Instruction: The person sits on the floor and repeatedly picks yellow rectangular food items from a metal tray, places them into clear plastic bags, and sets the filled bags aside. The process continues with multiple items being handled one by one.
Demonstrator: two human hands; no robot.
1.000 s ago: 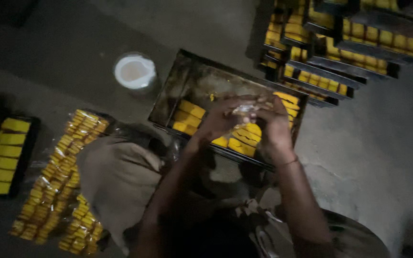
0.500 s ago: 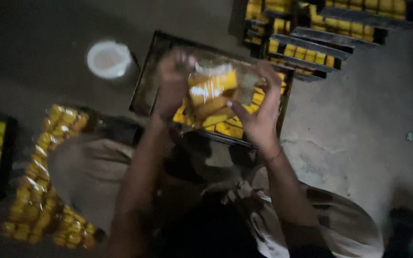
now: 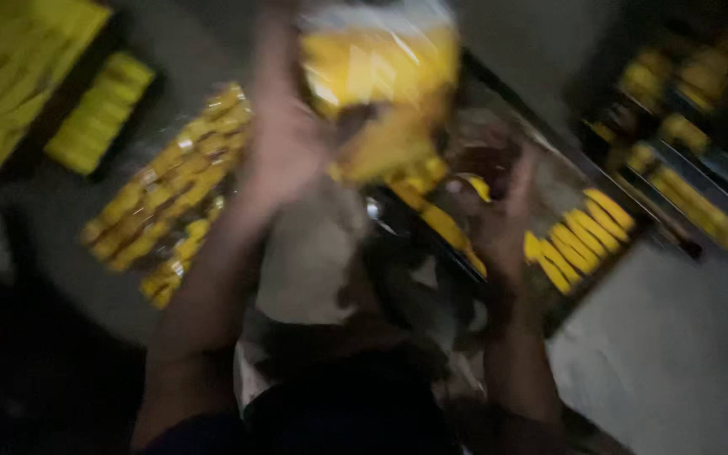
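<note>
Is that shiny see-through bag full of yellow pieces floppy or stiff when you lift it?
Probably floppy: the clear plastic bag of yellow pieces looks crinkled and bulges unevenly where the left hand lifts it. It likely sags under its load. The glossy film may be slippery, though blur hides the grip.

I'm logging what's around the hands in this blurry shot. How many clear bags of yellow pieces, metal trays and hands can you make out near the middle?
Clear bag of yellow pieces: 1, raised at the left hand
Metal tray: 1, under the right hand
Hands: 2
Total: 4
</note>
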